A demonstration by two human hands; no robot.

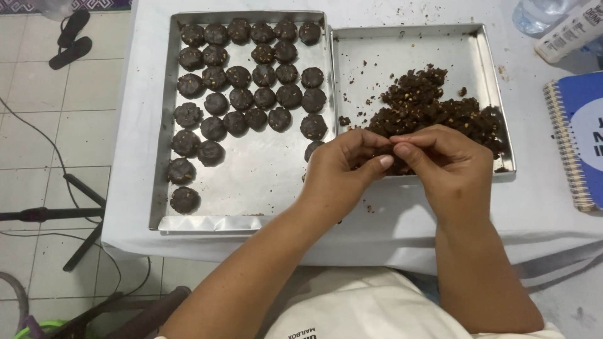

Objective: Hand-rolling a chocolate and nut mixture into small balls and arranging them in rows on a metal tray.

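Meeting fingertip to fingertip, left hand and right hand pinch dark dough — palms down.

I took the square metal tray as my landmark. A heap of dark brown crumbly dough lay in its right half. Touching its left edge stood the long rectangular metal tray, rows of round dark dough pieces on it. Right of the landmark lay a blue spiral-bound notebook; behind that, a clear plastic bottle.
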